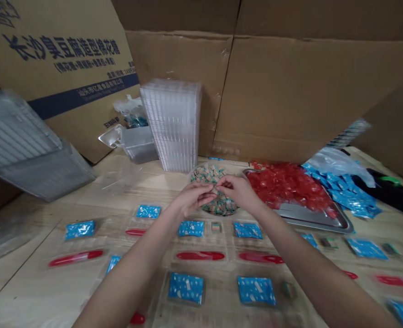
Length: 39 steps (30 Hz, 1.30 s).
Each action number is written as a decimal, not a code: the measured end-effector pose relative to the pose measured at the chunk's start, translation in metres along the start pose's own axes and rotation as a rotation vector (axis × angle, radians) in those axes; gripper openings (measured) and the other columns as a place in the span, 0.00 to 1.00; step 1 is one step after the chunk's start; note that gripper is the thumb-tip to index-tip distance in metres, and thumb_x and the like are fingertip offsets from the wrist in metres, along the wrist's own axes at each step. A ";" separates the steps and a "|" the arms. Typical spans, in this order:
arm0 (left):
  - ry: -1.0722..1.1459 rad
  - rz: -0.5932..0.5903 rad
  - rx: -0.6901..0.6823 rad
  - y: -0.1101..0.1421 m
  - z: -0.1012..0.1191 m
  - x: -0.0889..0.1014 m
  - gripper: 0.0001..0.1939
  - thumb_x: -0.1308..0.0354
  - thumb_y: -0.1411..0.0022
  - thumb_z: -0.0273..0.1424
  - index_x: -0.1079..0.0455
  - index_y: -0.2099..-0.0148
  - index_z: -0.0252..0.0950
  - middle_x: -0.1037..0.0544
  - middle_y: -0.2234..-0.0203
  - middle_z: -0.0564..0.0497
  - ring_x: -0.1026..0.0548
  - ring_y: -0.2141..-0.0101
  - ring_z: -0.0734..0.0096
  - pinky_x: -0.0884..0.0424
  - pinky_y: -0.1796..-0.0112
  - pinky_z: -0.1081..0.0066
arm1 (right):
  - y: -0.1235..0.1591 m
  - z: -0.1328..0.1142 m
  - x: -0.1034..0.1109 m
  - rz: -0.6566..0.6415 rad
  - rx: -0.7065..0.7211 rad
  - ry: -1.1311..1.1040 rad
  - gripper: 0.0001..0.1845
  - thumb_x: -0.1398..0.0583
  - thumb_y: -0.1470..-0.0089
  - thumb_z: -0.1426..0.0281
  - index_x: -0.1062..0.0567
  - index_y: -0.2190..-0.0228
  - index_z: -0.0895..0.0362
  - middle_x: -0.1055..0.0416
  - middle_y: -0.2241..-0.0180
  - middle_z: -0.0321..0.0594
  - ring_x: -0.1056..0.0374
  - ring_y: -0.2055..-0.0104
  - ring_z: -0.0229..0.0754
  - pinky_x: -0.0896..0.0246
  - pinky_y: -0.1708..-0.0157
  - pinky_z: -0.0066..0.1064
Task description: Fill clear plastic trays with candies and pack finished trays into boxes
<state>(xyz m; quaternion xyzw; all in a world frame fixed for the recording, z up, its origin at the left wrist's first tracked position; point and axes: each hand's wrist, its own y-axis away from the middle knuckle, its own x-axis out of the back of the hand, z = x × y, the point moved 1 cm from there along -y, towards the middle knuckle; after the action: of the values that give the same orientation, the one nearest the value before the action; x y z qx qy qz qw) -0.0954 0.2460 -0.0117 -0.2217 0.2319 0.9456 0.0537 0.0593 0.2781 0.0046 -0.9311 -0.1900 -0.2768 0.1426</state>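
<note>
Above a round heap of small green-and-tan pieces (222, 206), my left hand (195, 196) and my right hand (235, 187) meet with their fingertips almost touching. Both have thumb and fingers pinched together; whatever lies between them is too small to make out. Just below the heap, a clear tray holds a blue packet (191, 228), a single small striped piece (216, 227) and a red plastic stick-like item (200, 256). To the right of it, another blue packet (248, 230) lies above a second red item (261, 258).
A metal tray (297, 213) piled with red wrapped pieces (286, 187) stands at right, beside more blue packets (353, 196). Stacked clear plastic trays (174, 125) rise behind my left hand. Cardboard boxes (283, 91) wall off the back. Filled clear trays spread across the front.
</note>
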 end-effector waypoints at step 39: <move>0.146 0.052 0.064 0.019 -0.002 -0.001 0.06 0.44 0.47 0.15 0.29 0.69 0.28 0.24 0.79 0.49 0.24 0.76 0.76 0.27 0.70 0.78 | -0.007 -0.016 0.012 -0.264 -0.040 -0.050 0.10 0.42 0.54 0.67 0.22 0.71 0.58 0.25 0.73 0.36 0.33 0.73 0.36 0.40 0.73 0.26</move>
<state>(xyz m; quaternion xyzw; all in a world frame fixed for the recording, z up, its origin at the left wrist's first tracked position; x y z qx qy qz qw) -0.0974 0.2288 -0.0046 -0.2821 0.2709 0.9201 0.0192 0.0583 0.2820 0.0258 -0.9072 -0.3089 -0.2737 0.0817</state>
